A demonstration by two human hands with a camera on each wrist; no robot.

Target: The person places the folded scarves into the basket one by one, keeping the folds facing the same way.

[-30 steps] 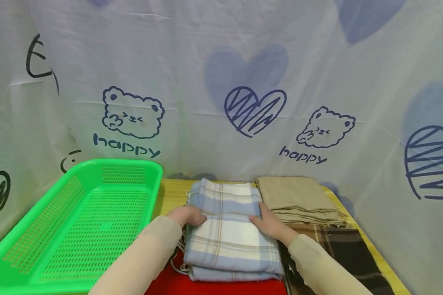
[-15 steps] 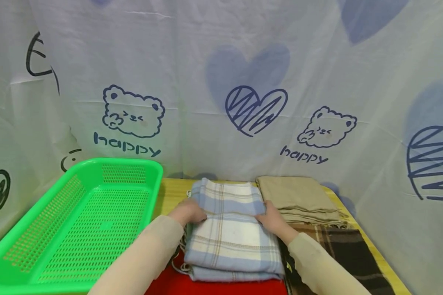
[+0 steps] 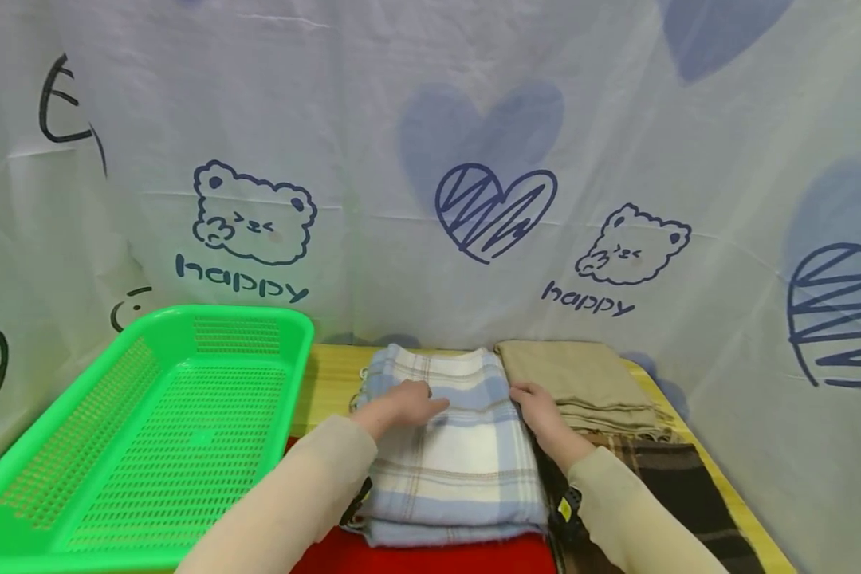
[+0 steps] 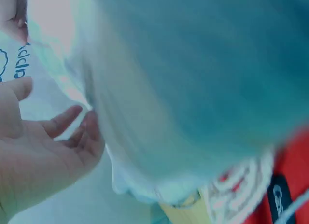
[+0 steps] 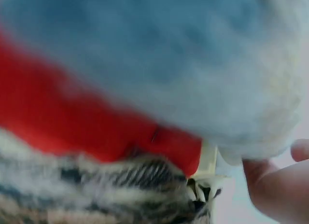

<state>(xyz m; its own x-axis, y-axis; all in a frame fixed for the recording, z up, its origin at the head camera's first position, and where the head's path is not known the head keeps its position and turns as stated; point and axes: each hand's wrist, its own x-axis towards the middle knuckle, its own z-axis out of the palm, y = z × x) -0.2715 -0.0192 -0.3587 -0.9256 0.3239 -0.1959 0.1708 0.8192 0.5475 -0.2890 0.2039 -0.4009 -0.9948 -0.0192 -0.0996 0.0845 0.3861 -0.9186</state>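
Observation:
A folded blue-and-white plaid scarf [image 3: 459, 454] lies in the middle of the table. My left hand [image 3: 405, 404] is over its left upper part, thumb reaching across the cloth in the head view. In the left wrist view the left hand's fingers [image 4: 63, 122] are loosely bent at the scarf's side, thumb spread away. My right hand [image 3: 541, 414] is at the scarf's right edge, fingertips touching it. The right wrist view shows the right hand's fingers [image 5: 270, 185] just beneath the fold, with a gap to another digit.
A green plastic basket [image 3: 201, 438] stands at left. Folded beige cloth [image 3: 574, 379] lies at back right, with a dark brown plaid cloth [image 3: 678, 478] in front of it. Red cloth [image 3: 430, 558] lies under the scarf on the yellow table [image 3: 330, 391]. A printed curtain [image 3: 373, 239] hangs behind.
My left hand has moved right from the scarf's left edge onto its top. The right hand has shifted outward to the right edge, its thumb off the top, and the upper layer looks flatter.

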